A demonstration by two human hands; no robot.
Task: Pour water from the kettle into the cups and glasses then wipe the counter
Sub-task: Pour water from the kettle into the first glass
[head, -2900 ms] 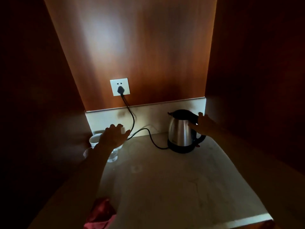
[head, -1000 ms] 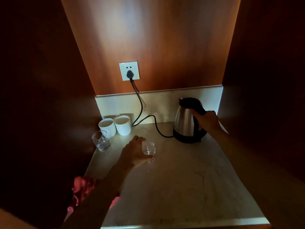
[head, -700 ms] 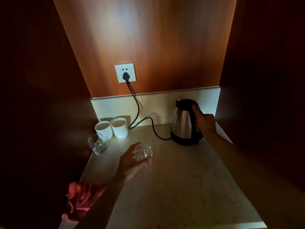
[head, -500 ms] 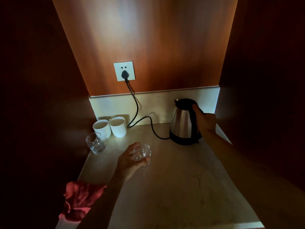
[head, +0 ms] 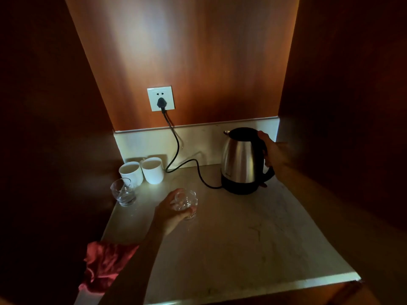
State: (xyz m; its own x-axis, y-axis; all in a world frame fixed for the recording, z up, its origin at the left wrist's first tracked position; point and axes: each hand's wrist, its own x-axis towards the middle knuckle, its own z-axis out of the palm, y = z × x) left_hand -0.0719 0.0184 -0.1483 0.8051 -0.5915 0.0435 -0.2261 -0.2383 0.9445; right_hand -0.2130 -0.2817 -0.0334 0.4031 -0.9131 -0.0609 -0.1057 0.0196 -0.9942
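Note:
A steel kettle [head: 241,160] with a black lid stands on its black base at the back right of the pale counter [head: 242,238]. My right hand [head: 275,154] is wrapped around its black handle. My left hand [head: 170,213] holds a clear glass [head: 187,202] that rests on the counter, left of centre. A second clear glass [head: 123,192] stands at the left edge. Two white cups [head: 131,172] [head: 152,169] sit side by side behind it, against the backsplash. A red cloth [head: 103,265] lies at the front left corner, partly under my left forearm.
A black cord [head: 176,155] runs from the kettle base across the back of the counter up to a white wall socket [head: 160,98]. Dark wooden walls close in the niche on the left and right. The counter's front edge [head: 286,287] is near the bottom.
My left hand carried the glass from the back left corner toward the middle and set it down. My right hand closed around the kettle handle. In the last second little has moved.

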